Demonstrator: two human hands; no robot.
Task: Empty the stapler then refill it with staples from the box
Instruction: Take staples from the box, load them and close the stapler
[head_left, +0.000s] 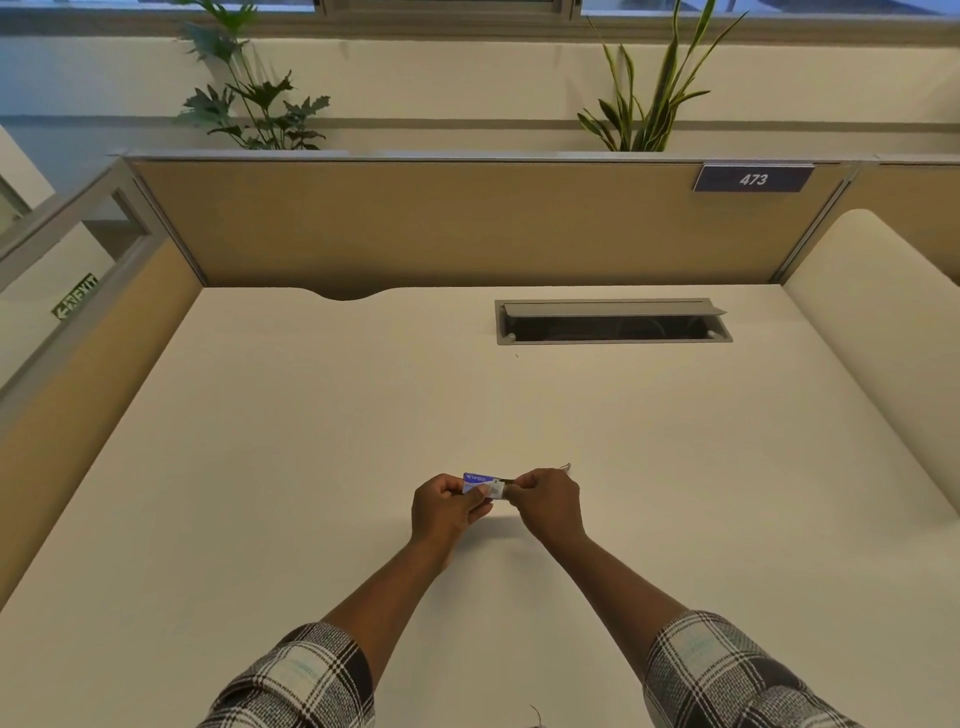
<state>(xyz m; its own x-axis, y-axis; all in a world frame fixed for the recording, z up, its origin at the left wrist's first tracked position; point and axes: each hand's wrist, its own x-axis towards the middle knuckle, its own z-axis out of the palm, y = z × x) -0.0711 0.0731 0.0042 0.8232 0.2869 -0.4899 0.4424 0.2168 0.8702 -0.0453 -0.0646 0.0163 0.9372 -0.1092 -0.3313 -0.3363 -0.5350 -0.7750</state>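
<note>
A small blue and white staple box (480, 483) is held over the middle of the white desk (311, 441). My left hand (447, 506) grips the box's left end from below. My right hand (545, 501) pinches the box's right end, where something thin and dark pokes out between my fingertips. A thin metallic bit (565, 466) shows just behind my right hand; I cannot tell what it is. The stapler is not visible; my hands may hide it.
A grey cable tray (613, 321) with its flap raised is set into the desk at the back right. Tan partition panels (441, 223) close the back and left. A rounded white divider (872, 332) runs along the right. Plants stand behind the partition.
</note>
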